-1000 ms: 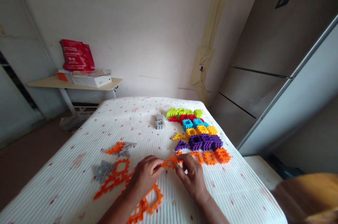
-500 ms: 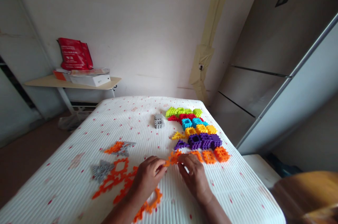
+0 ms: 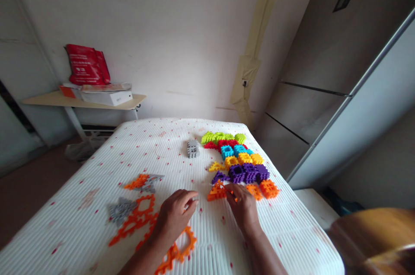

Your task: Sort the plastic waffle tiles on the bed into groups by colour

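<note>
Low over the cloth, my left hand (image 3: 177, 210) has its thumb and forefinger a little apart, and nothing shows between them. My right hand (image 3: 243, 208) has its fingertips closed at the right edge of an orange triangular building piece (image 3: 216, 191), which lies at the left end of the orange row. Part of that row is hidden behind the right hand. Further right sit orange square building pieces (image 3: 269, 189). Left of my left hand are loose orange frame pieces (image 3: 142, 206), partly covered by the forearm, and grey gear-like pieces (image 3: 121, 210).
Behind the orange row stand purple blocks (image 3: 248, 173), yellow blocks (image 3: 244, 158), blue blocks (image 3: 238, 150), red pieces (image 3: 225, 143) and green pieces (image 3: 220, 137). A grey stack (image 3: 193, 148) stands apart. A fridge (image 3: 311, 71) rises at the right.
My left hand has moved left and down, away from the orange piece. That piece, earlier between both hands, now lies in the orange row by my right hand.
</note>
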{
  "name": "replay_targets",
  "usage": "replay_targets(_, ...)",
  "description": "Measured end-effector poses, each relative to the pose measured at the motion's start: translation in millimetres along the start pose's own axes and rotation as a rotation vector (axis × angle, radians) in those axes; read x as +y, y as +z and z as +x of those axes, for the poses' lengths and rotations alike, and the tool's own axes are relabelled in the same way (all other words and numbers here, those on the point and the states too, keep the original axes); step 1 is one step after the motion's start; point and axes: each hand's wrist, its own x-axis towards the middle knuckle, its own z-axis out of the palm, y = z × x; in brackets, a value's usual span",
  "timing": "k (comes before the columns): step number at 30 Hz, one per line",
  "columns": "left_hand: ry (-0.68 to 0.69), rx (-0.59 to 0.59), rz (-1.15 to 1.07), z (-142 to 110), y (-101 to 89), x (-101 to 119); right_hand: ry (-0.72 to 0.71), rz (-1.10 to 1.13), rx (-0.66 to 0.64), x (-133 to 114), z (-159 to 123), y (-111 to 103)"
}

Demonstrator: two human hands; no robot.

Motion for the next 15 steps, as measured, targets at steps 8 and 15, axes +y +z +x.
replay_targets(8, -0.031, 0.000, -0.018, -0.1, 1.3, -3.6, -0.019, -0.083, -0.062, -1.0, 0.1, 3.6)
replay_targets(15, -0.038, -0.010, -0.012, 1.2, 0.7, -2.0, -0.022, -0.163, -0.071, -3.1, 1.3, 4.3)
